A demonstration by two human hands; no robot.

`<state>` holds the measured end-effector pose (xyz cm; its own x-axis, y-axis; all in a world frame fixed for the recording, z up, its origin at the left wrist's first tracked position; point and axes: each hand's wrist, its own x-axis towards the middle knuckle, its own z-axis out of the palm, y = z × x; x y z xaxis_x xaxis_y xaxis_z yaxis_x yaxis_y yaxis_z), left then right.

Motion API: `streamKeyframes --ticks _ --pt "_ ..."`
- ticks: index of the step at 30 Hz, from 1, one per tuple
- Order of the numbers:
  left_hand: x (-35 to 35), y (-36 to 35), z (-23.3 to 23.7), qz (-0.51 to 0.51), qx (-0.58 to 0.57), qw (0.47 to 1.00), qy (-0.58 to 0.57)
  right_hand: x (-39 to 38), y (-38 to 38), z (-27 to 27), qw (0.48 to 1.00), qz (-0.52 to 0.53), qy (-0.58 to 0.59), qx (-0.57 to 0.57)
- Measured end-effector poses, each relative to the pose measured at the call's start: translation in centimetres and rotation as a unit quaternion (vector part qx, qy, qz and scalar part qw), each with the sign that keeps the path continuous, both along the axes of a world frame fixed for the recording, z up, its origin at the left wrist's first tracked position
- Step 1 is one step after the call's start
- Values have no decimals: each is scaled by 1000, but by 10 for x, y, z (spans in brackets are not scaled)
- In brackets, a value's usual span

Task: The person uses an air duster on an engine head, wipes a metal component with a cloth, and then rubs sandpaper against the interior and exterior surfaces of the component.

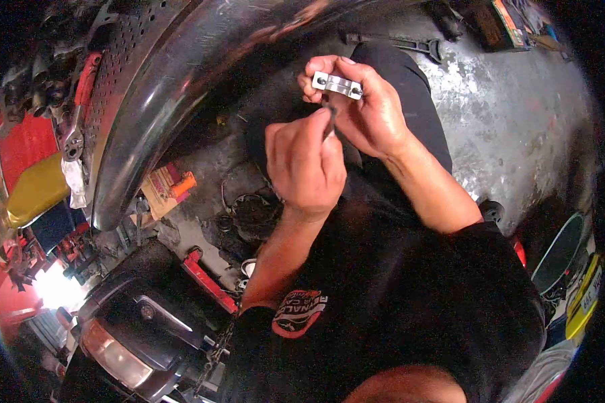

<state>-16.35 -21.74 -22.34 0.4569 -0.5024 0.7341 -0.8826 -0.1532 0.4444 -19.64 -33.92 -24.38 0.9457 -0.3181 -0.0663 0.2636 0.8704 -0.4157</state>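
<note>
My right hand point(378, 117) is turned palm up, its thumb and fingers closed round a small silver metal clamp bracket point(337, 84). The bracket has a raised middle and a dark screw head at each flat end. Just below it, my left hand point(306, 161) shows its back, with the thumb and fingertips pinched together. A thin dark piece sticks out at those fingertips, close under the bracket; I cannot tell what it is. Both hands are held above my dark trouser leg point(410, 87).
A large glossy black curved panel point(181, 74) arches over the upper left, with a ratchet point(72, 144) beyond it. Below left stands a dark bumper part with a headlight point(117, 352). A red bar point(208, 281) lies nearby. A long dark tool point(403, 44) rests on the grey floor.
</note>
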Motion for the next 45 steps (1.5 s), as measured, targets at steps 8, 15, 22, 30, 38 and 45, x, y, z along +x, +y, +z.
streamKeyframes --ticks 8,15,22,30,38,45 --pt "5 -21 3 -34 17 998 52 -4 0 8 999 -1 38 -17" --pt "16 -18 1 34 106 988 -103 -3 5 6 981 -34 115 -155" --pt "15 -19 8 -36 60 997 23 -2 5 7 981 -26 130 -139" --pt "16 -22 4 -35 42 997 58 1 6 2 983 -44 121 -130" --pt "14 -21 7 -48 36 984 165 3 6 8 986 -51 123 -96" --pt "0 6 18 35 -49 961 269 7 0 0 998 -38 32 -31"
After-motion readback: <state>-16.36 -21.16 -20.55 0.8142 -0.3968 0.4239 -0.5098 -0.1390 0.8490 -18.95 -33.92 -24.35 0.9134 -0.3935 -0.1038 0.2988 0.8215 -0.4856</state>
